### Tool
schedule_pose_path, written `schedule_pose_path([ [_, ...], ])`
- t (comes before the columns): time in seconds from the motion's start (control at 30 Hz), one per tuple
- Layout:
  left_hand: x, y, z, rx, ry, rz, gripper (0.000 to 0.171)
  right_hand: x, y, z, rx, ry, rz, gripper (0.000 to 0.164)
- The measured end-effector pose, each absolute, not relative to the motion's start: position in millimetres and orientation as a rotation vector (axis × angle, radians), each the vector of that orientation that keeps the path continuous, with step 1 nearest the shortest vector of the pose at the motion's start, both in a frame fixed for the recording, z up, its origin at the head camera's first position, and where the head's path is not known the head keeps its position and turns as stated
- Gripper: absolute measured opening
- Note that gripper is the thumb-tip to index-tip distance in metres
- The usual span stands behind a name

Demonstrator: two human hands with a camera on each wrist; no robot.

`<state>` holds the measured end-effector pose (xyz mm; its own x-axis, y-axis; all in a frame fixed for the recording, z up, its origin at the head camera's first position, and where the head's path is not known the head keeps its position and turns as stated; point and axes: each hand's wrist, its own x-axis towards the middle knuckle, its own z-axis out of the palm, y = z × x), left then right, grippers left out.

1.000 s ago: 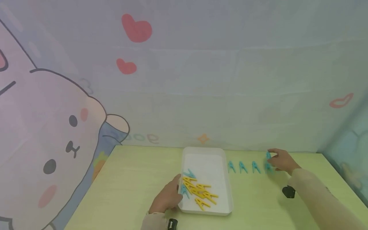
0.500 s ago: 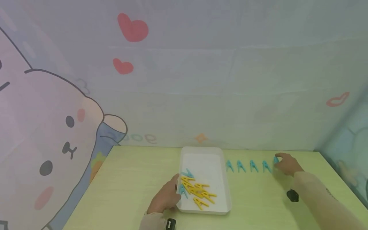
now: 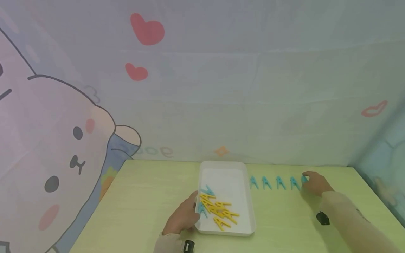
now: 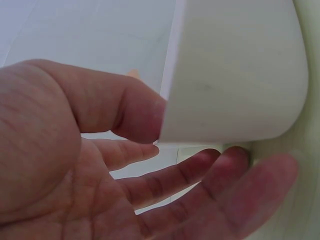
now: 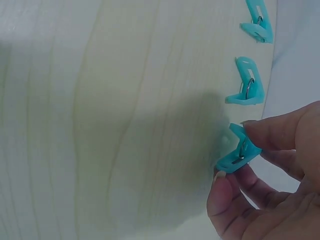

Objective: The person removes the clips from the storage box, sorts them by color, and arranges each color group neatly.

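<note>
My right hand (image 3: 316,184) pinches a turquoise clothespin (image 5: 254,150) between thumb and fingers, close over the tabletop at the right end of a row. To its left, several matching clothespins (image 3: 280,182) lie in line, evenly spaced, legs toward me. In the right wrist view, two of these, a nearer clothespin (image 5: 256,95) and one beyond it, lie above the held one. My left hand (image 3: 183,214) holds the left side of a white tray (image 3: 234,225), thumb at its rim. Inside the tray are several yellow clothespins (image 3: 221,223) and two turquoise clothespins (image 3: 202,209).
The pale wooden table (image 3: 142,196) reaches back to a printed cloth (image 3: 202,105) with hearts and a cartoon rabbit. Its right edge runs along another cloth side panel (image 3: 390,168).
My right hand has shifted right, off the fourth clothespin in the row to the held one at the row's end, and slightly toward me. The left hand stays at the tray.
</note>
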<state>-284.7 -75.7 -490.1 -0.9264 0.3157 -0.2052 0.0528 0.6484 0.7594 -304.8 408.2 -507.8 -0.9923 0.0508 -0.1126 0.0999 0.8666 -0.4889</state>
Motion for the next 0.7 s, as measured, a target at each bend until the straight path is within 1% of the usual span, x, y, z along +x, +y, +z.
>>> schedule_pose_path([
  [0.7,-282.7,-77.4,-489.3,0.301,2.549,1.185,0.073,-303.9,406.4,-511.9,0.043,2.975,-0.691,0.049],
])
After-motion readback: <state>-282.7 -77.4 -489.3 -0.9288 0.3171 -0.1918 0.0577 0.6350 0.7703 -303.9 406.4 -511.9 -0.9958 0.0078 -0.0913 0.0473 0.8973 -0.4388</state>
